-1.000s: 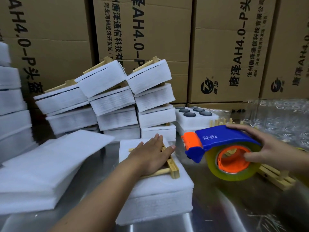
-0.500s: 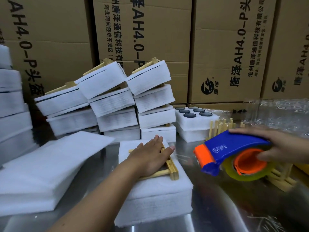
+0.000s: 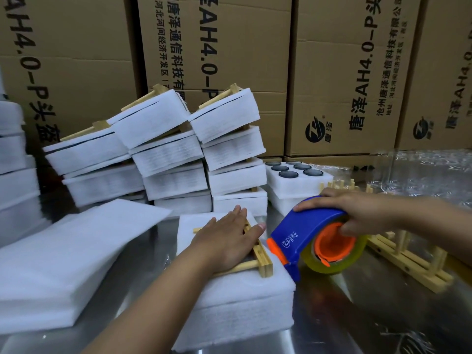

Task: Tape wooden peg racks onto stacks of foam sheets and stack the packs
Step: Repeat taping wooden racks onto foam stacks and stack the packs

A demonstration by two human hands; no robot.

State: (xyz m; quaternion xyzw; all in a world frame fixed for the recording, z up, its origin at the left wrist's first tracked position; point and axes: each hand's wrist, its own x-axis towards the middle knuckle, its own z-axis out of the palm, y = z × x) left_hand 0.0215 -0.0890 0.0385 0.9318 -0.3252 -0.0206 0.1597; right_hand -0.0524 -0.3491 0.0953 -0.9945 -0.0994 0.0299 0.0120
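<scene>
White foam stack (image 3: 242,310) sits near the front of the metal table (image 3: 344,315), and the wooden peg rack (image 3: 263,261) lies flat on its top, close to the right edge. The left hand (image 3: 224,241) is spread over the rack with straight fingers and presses it down, so only the right rail and one cross bar show from under the palm. The right hand (image 3: 357,213) is wrapped around the blue tape dispenser (image 3: 304,233), fingers over the top and thumb at the orange core, and it holds the nose tilted down at the right side of the stack, just beside the rack. I cannot tell if the tape already sticks to the foam. I judge that the step in hand is the start of taping this pack. The next move, I think, needs the nose pressed firmly on the foam side, then a pull across the rack to the far side, while the left hand gives room without letting the rack slide. Behind, the finished packs (image 3: 229,149) are piled, and this one would join them afterwards. Loose foam sheets (image 3: 63,264) wait at the left, spare racks (image 3: 413,264) at the right.
</scene>
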